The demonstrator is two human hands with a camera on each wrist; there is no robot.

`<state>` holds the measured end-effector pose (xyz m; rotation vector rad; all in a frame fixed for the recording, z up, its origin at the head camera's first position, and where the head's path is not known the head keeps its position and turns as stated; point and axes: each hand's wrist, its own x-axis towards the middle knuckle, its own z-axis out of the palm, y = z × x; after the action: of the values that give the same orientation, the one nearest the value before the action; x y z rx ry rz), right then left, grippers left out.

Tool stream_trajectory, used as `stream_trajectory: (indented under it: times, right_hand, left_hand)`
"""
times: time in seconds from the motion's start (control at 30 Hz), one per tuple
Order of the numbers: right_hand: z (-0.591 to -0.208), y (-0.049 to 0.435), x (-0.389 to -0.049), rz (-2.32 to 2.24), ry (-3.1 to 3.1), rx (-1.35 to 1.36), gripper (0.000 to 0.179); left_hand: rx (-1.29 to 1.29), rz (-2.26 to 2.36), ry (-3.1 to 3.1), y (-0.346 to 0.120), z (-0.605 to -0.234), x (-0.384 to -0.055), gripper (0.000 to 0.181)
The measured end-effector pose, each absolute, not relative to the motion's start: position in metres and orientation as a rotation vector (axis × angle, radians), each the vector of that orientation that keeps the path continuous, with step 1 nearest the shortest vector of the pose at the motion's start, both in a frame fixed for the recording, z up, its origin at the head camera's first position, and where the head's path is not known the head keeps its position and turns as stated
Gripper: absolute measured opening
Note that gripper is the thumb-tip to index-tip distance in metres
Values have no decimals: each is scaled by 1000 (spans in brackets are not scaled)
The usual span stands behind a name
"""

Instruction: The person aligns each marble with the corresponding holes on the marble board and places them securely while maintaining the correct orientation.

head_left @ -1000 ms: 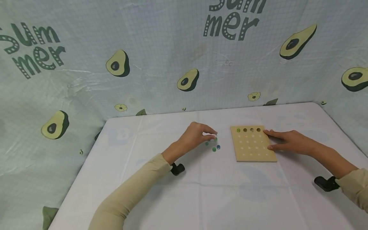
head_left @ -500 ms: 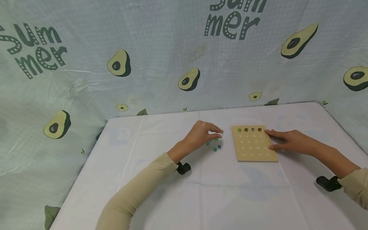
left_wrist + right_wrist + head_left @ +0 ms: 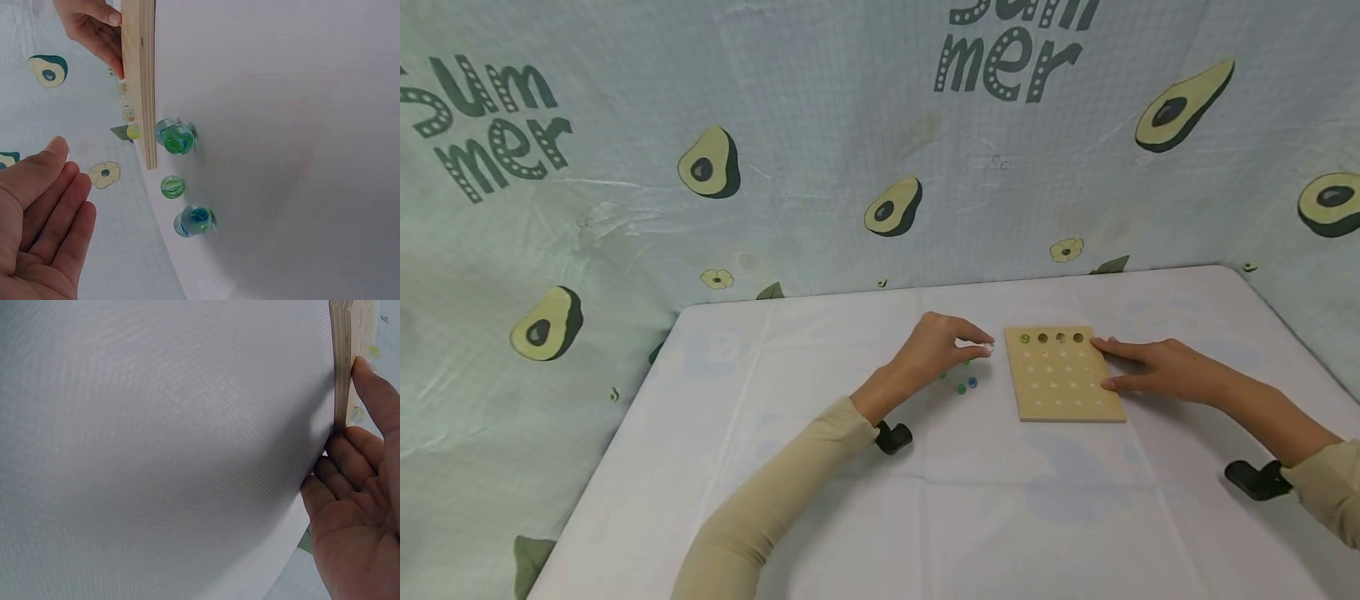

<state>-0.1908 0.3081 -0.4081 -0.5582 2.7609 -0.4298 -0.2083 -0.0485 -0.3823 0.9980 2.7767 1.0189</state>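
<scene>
My left hand (image 3: 931,348) is raised just left of a wooden peg-style board (image 3: 1067,412), thumb and fingertips pinching a small clear, whitish ball that looks like a marble (image 3: 990,347). In the left wrist view the left hand (image 3: 47,225) hides nearly all of that ball. On the cloth below lie several glass marbles, including a green marble (image 3: 173,187) and a blue marble (image 3: 197,219). A yellow-green marble (image 3: 1025,338) sits in the board's back row. My right hand (image 3: 1172,371) touches the board's right side, its thumb and index finger extended and apart.
A white cloth (image 3: 850,533) covers the table. Behind and left of it hangs a curtain (image 3: 805,167) printed with avocados. Black wrist mounts (image 3: 893,437) show below both sleeves.
My left hand has moved to the right, away from the loose marbles and closer to the board, carrying the pinched clear marble. The right hand and board stay in place.
</scene>
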Motion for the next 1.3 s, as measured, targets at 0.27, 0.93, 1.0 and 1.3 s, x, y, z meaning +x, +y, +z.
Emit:
stream_trajectory:
  times: [0.27, 0.93, 1.0, 1.3]
  right_hand:
    - [-407, 310, -191, -445, 2757, -579, 84]
    - [-408, 309, -190, -446, 2761, -609, 84]
    - [-408, 309, -190, -445, 2762, -610, 84]
    - [-409, 310, -190, -446, 2762, -605, 84]
  left_hand:
    - [994, 1044, 2788, -39, -384, -211, 23]
    - [1025, 1066, 2808, -25, -396, -216, 22]
    - [1012, 1058, 2816, -23, -397, -217, 21]
    - [892, 1067, 2802, -6, -404, -220, 19]
